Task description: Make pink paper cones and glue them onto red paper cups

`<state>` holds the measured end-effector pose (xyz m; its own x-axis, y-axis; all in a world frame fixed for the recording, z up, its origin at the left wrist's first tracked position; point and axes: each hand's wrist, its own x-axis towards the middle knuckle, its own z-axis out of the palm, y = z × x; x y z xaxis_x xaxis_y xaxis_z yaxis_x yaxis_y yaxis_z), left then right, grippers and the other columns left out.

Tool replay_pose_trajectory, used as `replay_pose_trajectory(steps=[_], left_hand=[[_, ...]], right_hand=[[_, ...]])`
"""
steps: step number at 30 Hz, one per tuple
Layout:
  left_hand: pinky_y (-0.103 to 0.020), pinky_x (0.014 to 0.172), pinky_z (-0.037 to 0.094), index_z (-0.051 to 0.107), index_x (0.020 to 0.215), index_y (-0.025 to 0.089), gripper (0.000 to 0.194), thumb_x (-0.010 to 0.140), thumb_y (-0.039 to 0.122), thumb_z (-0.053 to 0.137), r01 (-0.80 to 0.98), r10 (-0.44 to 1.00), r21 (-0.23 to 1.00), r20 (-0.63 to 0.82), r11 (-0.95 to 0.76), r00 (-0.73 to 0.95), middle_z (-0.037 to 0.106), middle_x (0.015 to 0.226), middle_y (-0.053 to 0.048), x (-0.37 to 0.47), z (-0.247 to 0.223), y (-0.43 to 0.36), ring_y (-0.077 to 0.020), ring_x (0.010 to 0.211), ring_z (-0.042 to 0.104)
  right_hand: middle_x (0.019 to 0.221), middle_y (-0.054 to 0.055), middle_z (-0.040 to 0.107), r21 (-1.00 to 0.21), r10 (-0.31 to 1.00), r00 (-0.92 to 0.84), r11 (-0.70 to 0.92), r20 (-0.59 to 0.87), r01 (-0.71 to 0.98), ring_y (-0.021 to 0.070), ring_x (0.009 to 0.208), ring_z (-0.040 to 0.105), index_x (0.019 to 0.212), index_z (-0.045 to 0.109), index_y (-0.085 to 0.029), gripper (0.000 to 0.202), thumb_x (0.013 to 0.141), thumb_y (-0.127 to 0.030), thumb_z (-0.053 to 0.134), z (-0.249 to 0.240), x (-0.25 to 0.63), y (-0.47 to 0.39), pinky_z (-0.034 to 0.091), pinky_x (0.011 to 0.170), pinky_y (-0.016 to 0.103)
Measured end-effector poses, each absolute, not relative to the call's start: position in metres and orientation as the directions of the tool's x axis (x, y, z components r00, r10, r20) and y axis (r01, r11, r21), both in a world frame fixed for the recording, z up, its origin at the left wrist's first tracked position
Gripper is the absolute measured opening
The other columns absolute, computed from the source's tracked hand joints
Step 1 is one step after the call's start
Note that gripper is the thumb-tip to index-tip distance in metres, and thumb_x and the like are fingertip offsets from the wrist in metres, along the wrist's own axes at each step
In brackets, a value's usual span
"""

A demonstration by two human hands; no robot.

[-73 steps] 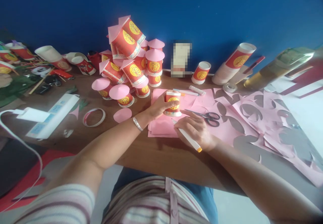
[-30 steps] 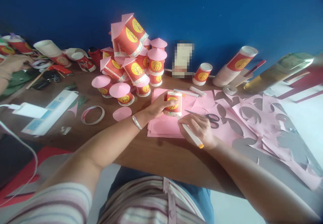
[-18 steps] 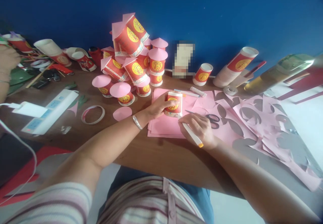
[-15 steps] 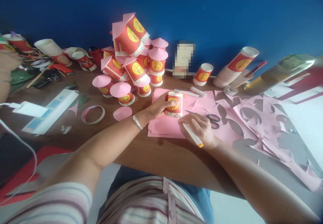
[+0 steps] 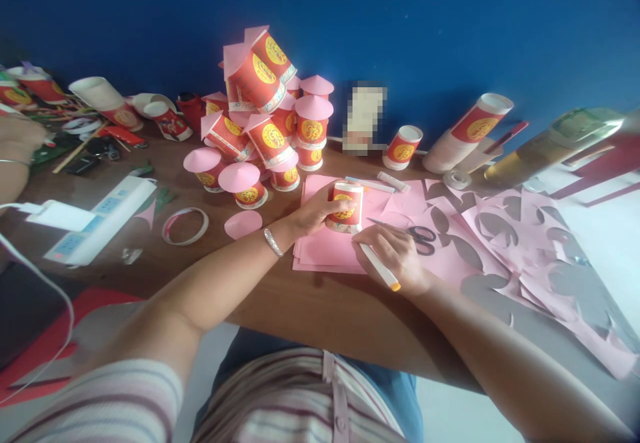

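My left hand [image 5: 317,215] is wrapped round a red paper cup [image 5: 352,198] with a yellow emblem, held over a stack of pink paper [image 5: 325,253]. Blue-green marks show along the cup's white lower rim. Between the fingers of my right hand [image 5: 393,256] is a white marker pen [image 5: 379,265] with an orange end, its tip side close to the bottom of the cup. Dark-handled scissors [image 5: 423,239] lie just beyond my right hand, their blades on the pink paper. A glue stick [image 5: 393,182] lies behind the cup.
Red cups with pink cone tops [image 5: 240,178] are piled at the back left. A power strip [image 5: 103,220] and tape roll [image 5: 185,226] lie left. Cut pink paper scraps [image 5: 505,256] spread right, near stacked cups [image 5: 467,133] and a bottle [image 5: 550,143]. Another person's hand [image 5: 20,140] is far left.
My right hand and the marker have shifted very slightly left by the cup's rim. At the far left, the other person's hand has moved a little. The cup stays in my left hand.
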<state>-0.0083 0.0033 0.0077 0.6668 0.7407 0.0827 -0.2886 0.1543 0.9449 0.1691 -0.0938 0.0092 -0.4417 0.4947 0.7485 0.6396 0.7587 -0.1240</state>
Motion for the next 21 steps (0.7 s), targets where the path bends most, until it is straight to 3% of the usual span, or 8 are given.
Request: replay_pose_trajectory(steps=[10, 21], left_hand=[[-0.028, 0.068, 0.051, 0.059, 0.114, 0.014, 0.048, 0.077, 0.038, 0.078, -0.251, 0.734, 0.947, 0.026, 0.198, 0.679, 0.066, 0.093, -0.005, -0.0091, 0.0058, 0.0036, -0.0156, 0.078, 0.062], [-0.029, 0.07, 0.051, 0.059, 0.11, 0.015, 0.045, 0.076, 0.038, 0.078, -0.271, 0.744, 0.943, 0.037, 0.195, 0.667, 0.065, 0.092, -0.005, -0.0086, 0.0051, 0.0035, -0.0162, 0.08, 0.063]], right_hand=[[0.073, 0.0, 0.068, -0.113, 0.492, -0.433, 0.749, 0.756, 0.654, 0.0134, 0.061, 0.063, 0.094, 0.057, -0.02, 0.015, 0.092, -0.006, 0.061, 0.0078, 0.1691, -0.0923, 0.049, 0.061, 0.026], [0.073, 0.0, 0.068, -0.132, 0.504, -0.426, 0.747, 0.751, 0.652, 0.0133, 0.061, 0.061, 0.094, 0.056, -0.021, 0.018, 0.089, -0.004, 0.059, 0.0079, 0.1697, -0.0932, 0.048, 0.061, 0.026]])
